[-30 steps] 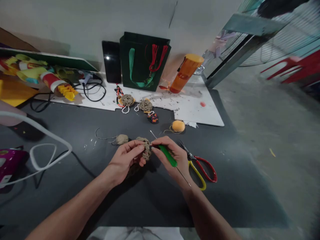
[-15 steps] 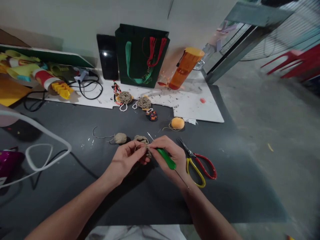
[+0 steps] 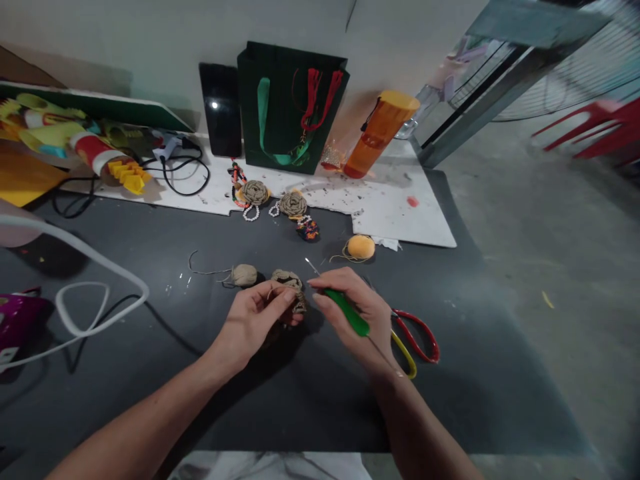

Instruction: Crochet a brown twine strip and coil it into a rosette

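My left hand (image 3: 263,312) is closed on a grey-brown knotted cord piece (image 3: 289,280), pinching it between thumb and fingers. Part of that piece is hidden by the fingers. In my right hand (image 3: 353,310) is a crochet hook with a green handle (image 3: 356,319); its thin metal tip points up and left, apart from the cord piece. A small ball of grey-brown cord (image 3: 245,275) lies just beyond my left hand, its loose end trailing left. Scissors with red and yellow handles (image 3: 416,335) lie beside my right hand, which covers their blades.
Farther back lie an orange-yellow thread ball (image 3: 361,247) and two rosette pieces with beads (image 3: 293,204). A dark green gift bag (image 3: 290,110), a phone (image 3: 221,110) and an orange bottle (image 3: 381,133) stand by the wall. A white cable (image 3: 100,257) loops at left.
My right hand has moved right with the crochet hook, away from the cord piece and over the scissors' blades. My left hand keeps its pinch. The view has shifted slightly.
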`<state>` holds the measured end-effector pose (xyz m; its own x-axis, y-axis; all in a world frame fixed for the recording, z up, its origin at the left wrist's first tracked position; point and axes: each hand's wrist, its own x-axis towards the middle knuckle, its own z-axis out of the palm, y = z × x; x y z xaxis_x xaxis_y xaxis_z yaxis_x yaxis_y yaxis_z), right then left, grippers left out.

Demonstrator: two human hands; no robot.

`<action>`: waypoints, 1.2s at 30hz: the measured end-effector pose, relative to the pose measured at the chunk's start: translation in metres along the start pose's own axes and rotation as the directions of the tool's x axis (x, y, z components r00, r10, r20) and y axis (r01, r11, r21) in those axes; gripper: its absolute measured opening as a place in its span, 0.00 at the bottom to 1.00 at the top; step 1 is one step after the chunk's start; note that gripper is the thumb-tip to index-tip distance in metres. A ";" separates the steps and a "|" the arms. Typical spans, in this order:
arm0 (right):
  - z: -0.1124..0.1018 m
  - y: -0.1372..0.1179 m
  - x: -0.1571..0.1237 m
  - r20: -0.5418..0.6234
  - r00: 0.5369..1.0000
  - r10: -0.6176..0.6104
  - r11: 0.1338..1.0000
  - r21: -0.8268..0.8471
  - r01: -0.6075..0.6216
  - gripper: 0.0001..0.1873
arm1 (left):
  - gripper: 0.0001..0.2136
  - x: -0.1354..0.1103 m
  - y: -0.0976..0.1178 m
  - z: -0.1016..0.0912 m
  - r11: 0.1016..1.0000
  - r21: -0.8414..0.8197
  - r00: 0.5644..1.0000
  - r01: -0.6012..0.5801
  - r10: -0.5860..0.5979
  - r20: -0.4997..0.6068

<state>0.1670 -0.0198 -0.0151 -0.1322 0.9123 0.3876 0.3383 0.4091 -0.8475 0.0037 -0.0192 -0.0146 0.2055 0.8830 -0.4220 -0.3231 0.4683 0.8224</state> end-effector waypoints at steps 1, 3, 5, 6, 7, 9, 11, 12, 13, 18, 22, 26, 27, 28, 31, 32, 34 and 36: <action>-0.001 0.000 -0.001 -0.033 0.999 0.024 0.998 0.059 -0.022 0.07 | 0.15 0.000 0.000 0.000 1.000 -0.010 1.000 0.006 -0.006 -0.002; -0.002 0.002 -0.004 -0.090 0.991 0.095 0.974 0.215 -0.074 0.09 | 0.15 0.001 0.000 0.000 0.999 -0.040 1.000 0.017 -0.017 -0.002; -0.002 0.003 -0.006 -0.098 0.976 0.193 0.928 0.342 -0.149 0.05 | 0.15 0.001 0.000 -0.001 0.997 -0.074 1.000 0.023 -0.023 0.001; -0.001 0.004 -0.006 -0.080 0.970 0.228 0.908 0.376 -0.183 0.04 | 0.15 0.002 0.000 -0.002 0.996 -0.090 1.000 0.029 -0.029 0.005; -0.001 0.003 -0.005 -0.059 0.969 0.241 0.898 0.391 -0.200 0.04 | 0.16 0.002 0.000 -0.002 0.994 -0.105 0.999 0.036 -0.036 0.008; 0.000 0.001 -0.004 -0.016 0.976 0.215 0.898 0.396 -0.191 0.04 | 0.16 0.003 0.001 -0.003 0.989 -0.136 0.998 0.055 -0.054 0.012; -0.001 -0.001 -0.003 0.003 0.982 0.187 0.906 0.386 -0.173 0.03 | 0.16 0.003 0.003 -0.002 0.984 -0.165 0.998 0.066 -0.067 0.001; 0.000 -0.003 -0.002 0.004 0.983 0.181 0.911 0.377 -0.169 0.02 | 0.16 0.003 0.003 -0.002 0.982 -0.176 0.998 0.067 -0.070 -0.007; 0.000 -0.004 -0.002 -0.003 0.984 0.179 0.916 0.367 -0.165 0.03 | 0.16 0.003 0.004 -0.002 0.981 -0.184 0.997 0.067 -0.070 -0.013; 0.003 -0.003 -0.006 -0.082 0.990 0.111 0.950 0.301 -0.081 0.06 | 0.13 0.004 0.002 -0.003 0.980 -0.191 0.998 0.053 -0.057 -0.014; 0.005 0.001 -0.008 -0.136 0.988 0.070 0.963 0.269 -0.031 0.07 | 0.14 0.004 0.001 -0.004 0.980 -0.196 0.998 0.048 -0.053 -0.020; 0.005 0.002 -0.008 -0.117 0.992 0.049 0.970 0.240 -0.020 0.09 | 0.15 0.004 0.001 -0.003 0.977 -0.206 0.998 0.051 -0.055 -0.015; 0.004 0.003 -0.008 -0.109 0.993 0.038 0.972 0.236 -0.011 0.09 | 0.16 0.004 0.001 -0.003 0.977 -0.208 0.998 0.051 -0.055 -0.014; 0.004 0.003 -0.008 -0.104 0.994 0.026 0.972 0.234 -0.001 0.09 | 0.16 0.004 0.001 -0.003 0.976 -0.211 0.998 0.051 -0.055 -0.015; 0.004 0.004 -0.009 -0.126 0.992 -0.003 0.972 0.234 0.033 0.09 | 0.16 0.005 0.001 -0.004 0.973 -0.224 0.998 0.050 -0.057 -0.026; 0.004 0.004 -0.009 -0.137 0.991 -0.006 0.970 0.239 0.039 0.09 | 0.15 0.005 0.001 -0.004 0.972 -0.229 0.998 0.051 -0.058 -0.027; 0.004 0.003 -0.009 -0.140 0.990 -0.005 0.968 0.247 0.040 0.09 | 0.15 0.005 0.001 -0.004 0.971 -0.233 0.998 0.052 -0.059 -0.024; 0.004 0.003 -0.008 -0.119 0.993 0.000 0.971 0.239 0.028 0.09 | 0.16 0.005 0.001 -0.004 0.972 -0.227 0.998 0.054 -0.060 -0.021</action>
<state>0.1648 -0.0261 -0.0221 -0.0205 0.9037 0.4277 0.1016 0.4274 -0.8983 0.0004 -0.0144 -0.0173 0.2055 0.8538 -0.4783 -0.5127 0.5102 0.6905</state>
